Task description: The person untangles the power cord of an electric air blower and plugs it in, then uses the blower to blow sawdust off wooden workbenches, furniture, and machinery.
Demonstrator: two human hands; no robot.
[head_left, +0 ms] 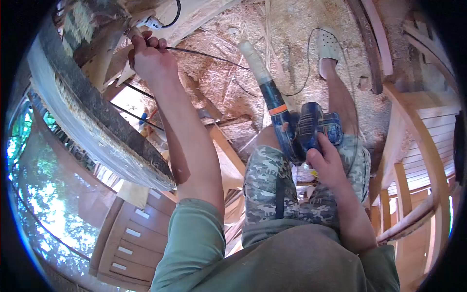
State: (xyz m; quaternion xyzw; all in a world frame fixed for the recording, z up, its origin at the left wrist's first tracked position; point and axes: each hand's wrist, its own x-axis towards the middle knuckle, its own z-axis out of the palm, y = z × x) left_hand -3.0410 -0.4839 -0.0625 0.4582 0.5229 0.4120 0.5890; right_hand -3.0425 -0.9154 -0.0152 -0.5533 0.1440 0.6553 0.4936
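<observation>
At the upper left, my left hand (154, 58) is stretched out with its fingers curled round a thin black cable (206, 53). Just above those fingers is a pale plug or socket (151, 22) with a black cord looping up from it; I cannot tell whether the hand touches it. In my right hand (327, 163), over my lap, is a dark blue power tool (292, 127). It has an orange band and a long pale tube (254, 59) pointing away from me. My palm and fingers partly hide its grip.
Wood shavings (228, 92) cover the floor, with loose strips among them. A thick dark-edged slab (104, 114) juts in at the left. Curved wooden rails (423, 131) stand at the right, and a slatted wooden panel (138, 238) lies lower left. The cable trails near my shoe (328, 46).
</observation>
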